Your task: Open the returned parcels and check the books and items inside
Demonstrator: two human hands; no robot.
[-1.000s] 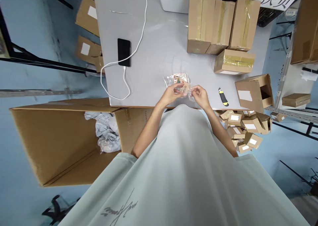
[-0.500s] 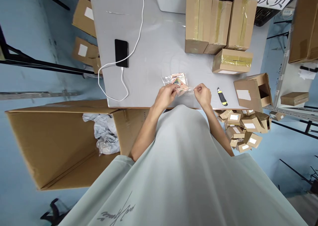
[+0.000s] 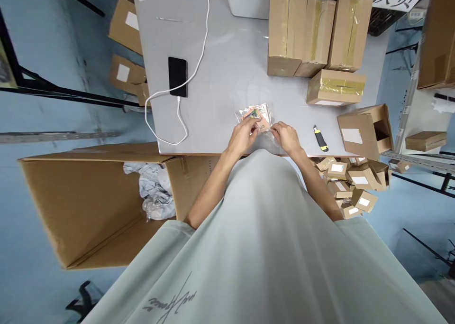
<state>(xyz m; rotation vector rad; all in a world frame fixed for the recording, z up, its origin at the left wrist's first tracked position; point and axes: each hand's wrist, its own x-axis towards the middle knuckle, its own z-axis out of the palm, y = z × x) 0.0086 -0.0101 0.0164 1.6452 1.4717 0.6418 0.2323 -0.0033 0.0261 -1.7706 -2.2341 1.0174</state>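
Note:
A small clear plastic bag [image 3: 256, 115] with pinkish and coloured pieces inside lies near the front edge of the grey table [image 3: 227, 63]. My left hand [image 3: 243, 135] pinches the bag's near left side with curled fingers. My right hand [image 3: 287, 137] grips the bag's near right corner, fingers closed. Both hands sit close together just in front of my body.
A yellow-and-black utility knife [image 3: 320, 139] lies to the right. A black phone [image 3: 177, 76] with a white cable [image 3: 167, 120] lies at left. Taped cardboard boxes [image 3: 316, 30] stand at the back right. A big open carton [image 3: 88, 200] and a heap of small boxes [image 3: 350, 184] sit on the floor.
My right hand, drawn out to the right half a second ago, has come back in toward my left hand at the bag. The bag's plastic is gathered more tightly between them.

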